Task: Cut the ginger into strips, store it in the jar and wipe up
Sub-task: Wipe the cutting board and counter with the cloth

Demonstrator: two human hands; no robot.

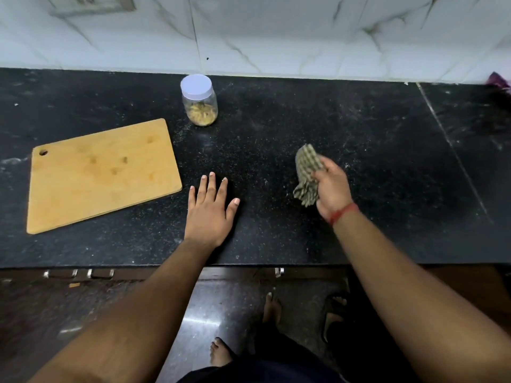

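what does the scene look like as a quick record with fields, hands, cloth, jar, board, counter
left hand: left hand flat on the counter, fingers spread, holding nothing
right hand: right hand gripping the checked cloth, bunched up
jar: jar upright near the wall, lid on, ginger strips inside
cutting board: cutting board bare, left of the left hand, knife not in view
counter: black counter with pale specks and smears

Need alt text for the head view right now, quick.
Right hand holds a checked cloth above the black counter; left hand rests flat. Bare cutting board at left, lidded jar of ginger strips behind.
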